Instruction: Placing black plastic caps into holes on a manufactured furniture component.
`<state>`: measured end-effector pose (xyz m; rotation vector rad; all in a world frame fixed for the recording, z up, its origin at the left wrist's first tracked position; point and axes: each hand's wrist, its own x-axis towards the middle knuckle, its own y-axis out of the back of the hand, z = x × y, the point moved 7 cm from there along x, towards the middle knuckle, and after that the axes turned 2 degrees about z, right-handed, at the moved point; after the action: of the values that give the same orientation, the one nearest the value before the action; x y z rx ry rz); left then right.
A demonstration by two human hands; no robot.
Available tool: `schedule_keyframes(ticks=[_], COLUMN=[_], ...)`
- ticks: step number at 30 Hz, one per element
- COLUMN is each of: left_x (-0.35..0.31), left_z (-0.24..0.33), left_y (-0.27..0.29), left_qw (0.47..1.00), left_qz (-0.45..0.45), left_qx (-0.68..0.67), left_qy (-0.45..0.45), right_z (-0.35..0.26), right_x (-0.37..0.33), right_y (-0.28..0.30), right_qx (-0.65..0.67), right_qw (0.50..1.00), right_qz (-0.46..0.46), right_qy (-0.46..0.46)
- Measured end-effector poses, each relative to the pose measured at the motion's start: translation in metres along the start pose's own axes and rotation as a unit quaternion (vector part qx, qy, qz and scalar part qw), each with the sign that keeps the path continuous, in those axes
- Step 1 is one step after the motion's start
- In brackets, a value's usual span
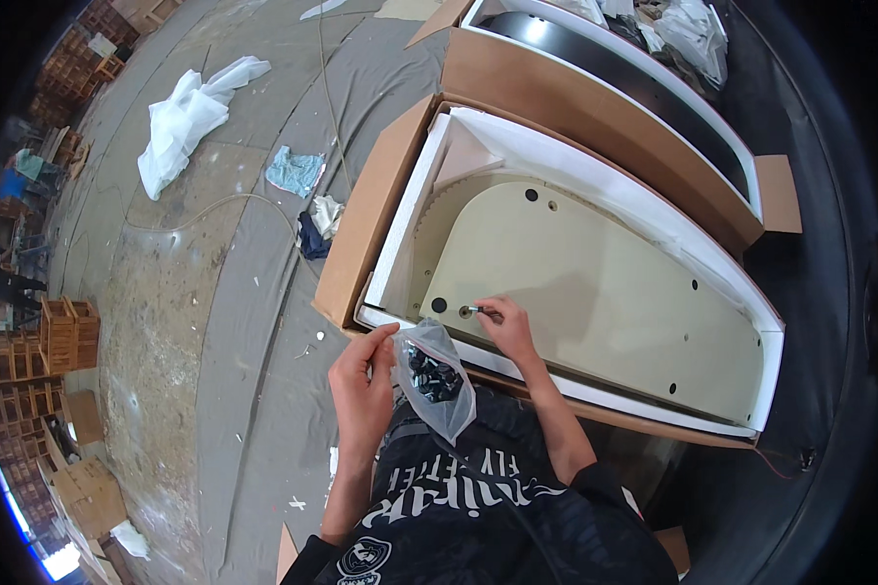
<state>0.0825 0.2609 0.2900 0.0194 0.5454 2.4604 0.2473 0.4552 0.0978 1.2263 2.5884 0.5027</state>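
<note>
My left hand pinches the rim of a clear plastic bag filled with small black and silver fittings. The bag hangs in front of my body at the box's near edge. Between the fingers of my right hand is a small dark fitting with a silvery end. Its tip is over or at a round hole in a beige panel; whether it goes in I cannot tell. Beside that hole is a black disc. The panel lies in a cardboard box lined with white foam.
A second open box with a glossy dark panel stands beyond. White plastic sheeting, a light blue cloth and a hose lie on the floor to the left. Wooden crates and a person are farther left.
</note>
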Motion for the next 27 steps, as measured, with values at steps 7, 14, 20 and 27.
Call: schedule_keyframes(ticks=[7,14,20,27], left_x=[0.014,0.025,0.031,0.031], left_z=[-0.005,-0.018,-0.031,-0.031], left_y=[0.006,0.006,0.008,0.005], left_qw=[0.999,0.999,0.997,0.997], left_qz=[0.021,0.045,0.066,0.061], left_qx=[0.012,-0.007,-0.038,-0.047], left_qy=[-0.022,-0.007,0.027,0.024], right_z=[0.006,-0.014,-0.012,-0.013], right_x=[0.013,0.014,0.017,0.005], right_y=[-0.019,-0.037,-0.045,-0.047], right_qx=[-0.098,-0.242,-0.297,-0.320], right_qw=[0.989,0.946,0.923,0.915], right_qz=[-0.103,-0.153,-0.188,-0.150], right_qy=[0.029,0.149,0.159,0.194])
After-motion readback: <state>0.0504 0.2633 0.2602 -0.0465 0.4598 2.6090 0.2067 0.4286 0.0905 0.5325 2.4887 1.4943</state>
